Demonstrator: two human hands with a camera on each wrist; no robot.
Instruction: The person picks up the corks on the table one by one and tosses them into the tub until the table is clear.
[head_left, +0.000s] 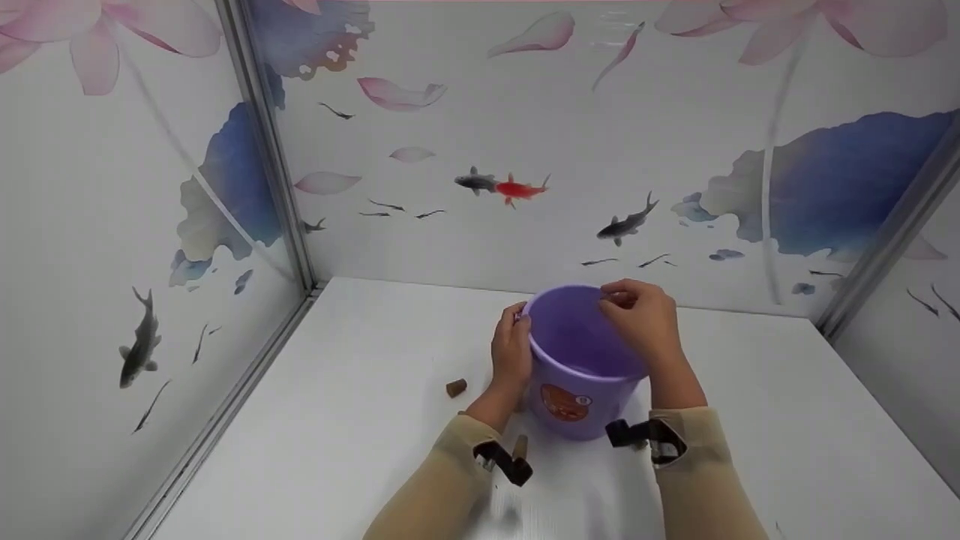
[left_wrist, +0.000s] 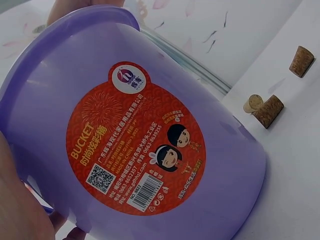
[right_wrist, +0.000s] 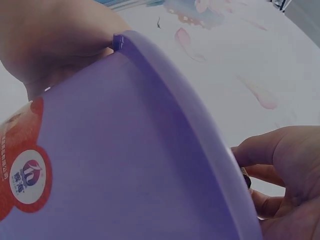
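While I hold the purple bucket (head_left: 581, 409): it stands on the white table (head_left: 375, 360); pulling its side too hard could tip it. Its floor is mostly out of sight, so I cannot tell what lies inside.
Left hand (head_left: 512, 352): my fingers curl against the bucket's left side near the rim; a slip could let it swing away. Some fingertips are hidden.
Right hand (head_left: 643, 319): pinching at the rim's right side; a bump there could loosen the pinch.
Corks (left_wrist: 301, 61): lying beside the bucket, easily rolled by my left sleeve (head_left: 435, 487); my wrist camera (head_left: 517, 472) partly covers one.
Small dark piece (right_wrist: 247, 179): between my right fingertips, it could drop outside if they slacken; mostly masked, perhaps another cork.
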